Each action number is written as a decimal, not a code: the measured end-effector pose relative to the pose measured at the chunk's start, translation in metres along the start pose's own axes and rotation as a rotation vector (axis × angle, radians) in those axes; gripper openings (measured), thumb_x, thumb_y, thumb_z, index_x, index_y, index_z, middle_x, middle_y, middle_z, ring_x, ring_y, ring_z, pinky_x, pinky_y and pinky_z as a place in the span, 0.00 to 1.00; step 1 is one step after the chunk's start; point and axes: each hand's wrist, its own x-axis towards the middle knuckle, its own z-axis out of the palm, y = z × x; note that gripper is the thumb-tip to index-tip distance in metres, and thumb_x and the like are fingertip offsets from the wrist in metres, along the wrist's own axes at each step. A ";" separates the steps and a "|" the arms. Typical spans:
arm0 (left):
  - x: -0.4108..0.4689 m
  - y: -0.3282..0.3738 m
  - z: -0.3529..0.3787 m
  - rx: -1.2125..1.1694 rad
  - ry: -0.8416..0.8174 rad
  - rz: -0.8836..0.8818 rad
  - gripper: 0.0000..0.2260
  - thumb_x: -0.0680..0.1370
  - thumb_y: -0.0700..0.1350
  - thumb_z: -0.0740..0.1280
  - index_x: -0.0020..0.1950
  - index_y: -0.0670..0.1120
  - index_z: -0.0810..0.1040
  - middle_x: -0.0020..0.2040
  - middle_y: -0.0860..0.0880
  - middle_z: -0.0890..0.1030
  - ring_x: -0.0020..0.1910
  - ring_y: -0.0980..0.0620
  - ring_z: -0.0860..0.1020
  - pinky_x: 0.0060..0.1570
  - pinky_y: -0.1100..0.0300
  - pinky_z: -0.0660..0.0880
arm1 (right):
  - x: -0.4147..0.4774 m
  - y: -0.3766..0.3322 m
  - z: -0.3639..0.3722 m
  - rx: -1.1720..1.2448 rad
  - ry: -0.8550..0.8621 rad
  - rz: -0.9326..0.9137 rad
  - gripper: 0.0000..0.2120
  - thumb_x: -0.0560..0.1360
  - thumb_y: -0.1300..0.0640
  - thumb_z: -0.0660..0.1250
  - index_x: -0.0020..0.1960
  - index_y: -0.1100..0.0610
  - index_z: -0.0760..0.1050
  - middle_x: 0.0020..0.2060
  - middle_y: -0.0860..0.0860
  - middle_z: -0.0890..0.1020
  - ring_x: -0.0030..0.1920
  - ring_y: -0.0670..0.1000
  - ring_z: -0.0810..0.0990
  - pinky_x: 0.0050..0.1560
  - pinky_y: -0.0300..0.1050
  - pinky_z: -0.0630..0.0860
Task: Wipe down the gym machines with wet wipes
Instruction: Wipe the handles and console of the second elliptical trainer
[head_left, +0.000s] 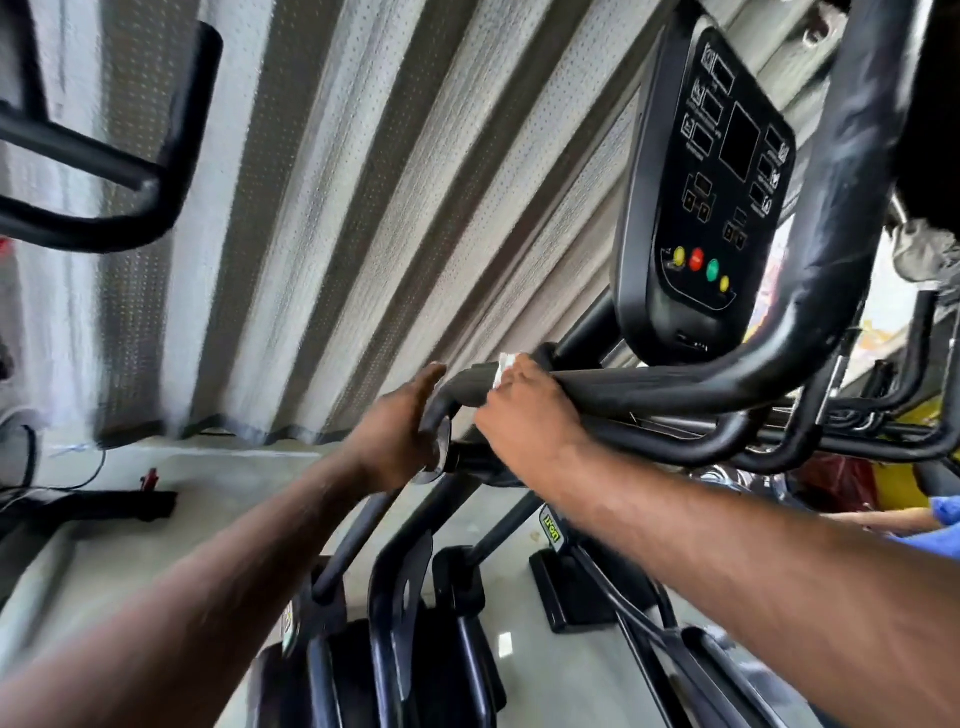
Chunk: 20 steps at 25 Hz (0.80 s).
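The right hand (524, 410), in the middle of the frame, is curled over a black handlebar (623, 384). It holds a white wipe (500, 370) tight against the bar. Only a small bit of the wipe peeks out above the fingers.

Just left of it, the left hand (400, 431) is by the bent end of the same bar. Its fingers are out straight and hold nothing. It is too blurry to tell if it touches the bar.

Above the bar, at the upper right, is the machine's black console (711, 182) with yellow, red and green buttons (696, 259). A grey striped curtain (363, 208) hangs behind. At the right edge is another person's blue sleeve (946, 512).
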 end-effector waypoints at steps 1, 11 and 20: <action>-0.002 0.001 -0.003 -0.002 0.017 0.008 0.32 0.83 0.39 0.66 0.85 0.50 0.58 0.77 0.45 0.74 0.72 0.46 0.76 0.60 0.68 0.66 | -0.001 0.000 0.007 -0.029 0.005 -0.034 0.11 0.82 0.59 0.62 0.55 0.53 0.83 0.51 0.52 0.86 0.59 0.58 0.81 0.78 0.60 0.58; -0.015 0.083 -0.042 -0.060 0.081 0.206 0.33 0.79 0.31 0.65 0.81 0.55 0.67 0.76 0.51 0.75 0.78 0.52 0.69 0.76 0.45 0.70 | -0.143 0.063 -0.059 -0.204 0.227 -0.125 0.15 0.77 0.70 0.57 0.41 0.60 0.79 0.35 0.54 0.79 0.43 0.57 0.81 0.79 0.63 0.29; -0.045 0.188 -0.059 -0.306 0.042 0.361 0.28 0.82 0.27 0.60 0.75 0.52 0.75 0.70 0.57 0.80 0.72 0.63 0.73 0.71 0.64 0.72 | -0.203 0.195 -0.072 0.034 0.714 0.134 0.18 0.76 0.74 0.58 0.53 0.62 0.84 0.51 0.56 0.85 0.73 0.61 0.75 0.84 0.59 0.50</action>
